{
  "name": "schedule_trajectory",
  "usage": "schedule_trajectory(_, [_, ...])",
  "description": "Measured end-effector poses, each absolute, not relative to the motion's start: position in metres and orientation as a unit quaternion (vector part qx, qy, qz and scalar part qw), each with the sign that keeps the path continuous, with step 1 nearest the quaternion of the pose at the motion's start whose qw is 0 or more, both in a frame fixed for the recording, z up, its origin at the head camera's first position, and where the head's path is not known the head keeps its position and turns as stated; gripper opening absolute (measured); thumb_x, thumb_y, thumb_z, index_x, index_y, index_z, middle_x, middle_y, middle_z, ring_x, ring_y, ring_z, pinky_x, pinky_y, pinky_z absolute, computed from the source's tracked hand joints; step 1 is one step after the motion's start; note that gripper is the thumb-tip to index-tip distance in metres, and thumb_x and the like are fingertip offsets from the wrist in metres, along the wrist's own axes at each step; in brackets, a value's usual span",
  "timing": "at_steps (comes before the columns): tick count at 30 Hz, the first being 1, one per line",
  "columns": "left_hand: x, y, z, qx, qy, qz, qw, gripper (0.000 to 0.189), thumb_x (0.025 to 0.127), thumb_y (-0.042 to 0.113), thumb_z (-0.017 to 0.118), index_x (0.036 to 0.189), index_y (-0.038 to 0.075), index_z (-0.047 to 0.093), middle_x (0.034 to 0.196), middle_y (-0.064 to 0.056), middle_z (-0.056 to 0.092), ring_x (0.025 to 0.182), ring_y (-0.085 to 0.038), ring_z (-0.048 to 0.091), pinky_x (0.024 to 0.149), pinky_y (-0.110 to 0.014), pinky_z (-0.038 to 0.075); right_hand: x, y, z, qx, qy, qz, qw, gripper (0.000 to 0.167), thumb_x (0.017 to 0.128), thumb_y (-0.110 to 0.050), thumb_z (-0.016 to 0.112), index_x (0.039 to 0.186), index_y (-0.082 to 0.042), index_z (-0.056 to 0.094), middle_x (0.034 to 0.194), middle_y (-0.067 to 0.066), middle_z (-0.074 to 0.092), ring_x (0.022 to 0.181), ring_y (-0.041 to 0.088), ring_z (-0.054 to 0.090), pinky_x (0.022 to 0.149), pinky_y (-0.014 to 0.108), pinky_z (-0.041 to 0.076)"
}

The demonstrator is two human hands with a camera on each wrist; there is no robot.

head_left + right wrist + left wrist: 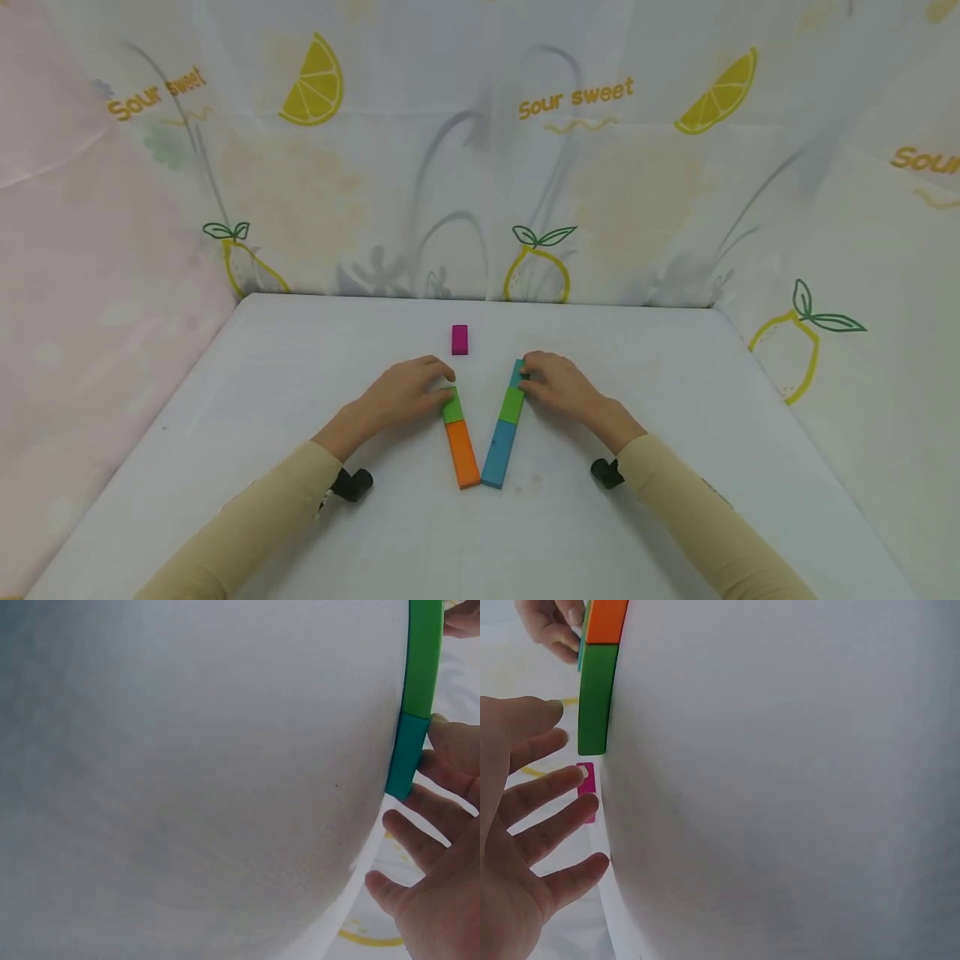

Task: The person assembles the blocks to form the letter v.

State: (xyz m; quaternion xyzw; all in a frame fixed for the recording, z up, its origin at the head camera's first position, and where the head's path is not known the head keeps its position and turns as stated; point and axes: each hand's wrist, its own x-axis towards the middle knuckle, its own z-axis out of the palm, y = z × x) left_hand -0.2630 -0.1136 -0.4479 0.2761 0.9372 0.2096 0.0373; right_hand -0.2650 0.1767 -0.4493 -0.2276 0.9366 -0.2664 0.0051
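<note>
My left hand (412, 387) is beside the upper end of the left row, fingers relaxed and slightly spread. In the left wrist view its thumb and fingers stand apart from the green block (597, 701). That block joins end to end with an orange block (462, 454). My right hand (558, 383) pinches a small teal block (517, 372) at the far end of the right row, thumb close to the seam. Below the teal piece come another green block (512, 406) and a longer blue block (498, 454). The two rows form a V, narrow end towards me.
A magenta block (460, 340) lies farther back, between the rows. The white table (240, 400) ends at a hanging cloth (420, 167) printed with lemons. Dark wrist-mounted devices hang below both sleeves.
</note>
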Motion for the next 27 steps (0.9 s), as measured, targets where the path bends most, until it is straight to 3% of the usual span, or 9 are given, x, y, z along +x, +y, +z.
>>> schedule_trajectory(13, [-0.286, -0.109, -0.443, 0.263, 0.947, 0.180, 0.041, 0.027, 0.095, 0.036, 0.063, 0.118, 0.021, 0.068, 0.127, 0.000, 0.065, 0.115, -0.022, 0.062, 0.101, -0.043, 0.052, -0.268, 0.178, -0.451, -0.230, 0.935, -0.271, 0.005, 0.016, 0.091, -0.014, 0.071, 0.105, -0.005, 0.068, 0.120, 0.013, 0.070, 0.116, 0.028, 0.065, 0.101, 0.044, 0.051])
schedule_trajectory(27, [-0.314, -0.103, -0.441, 0.264, 0.953, 0.147, -0.001, 0.034, 0.093, 0.041, 0.064, 0.122, 0.021, 0.066, 0.136, -0.005, 0.058, 0.120, -0.025, 0.059, 0.095, -0.046, 0.055, -0.267, 0.178, -0.450, -0.224, 0.935, -0.276, 0.014, 0.016, 0.092, -0.014, 0.070, 0.104, -0.005, 0.068, 0.122, 0.013, 0.070, 0.118, 0.028, 0.064, 0.103, 0.045, 0.050])
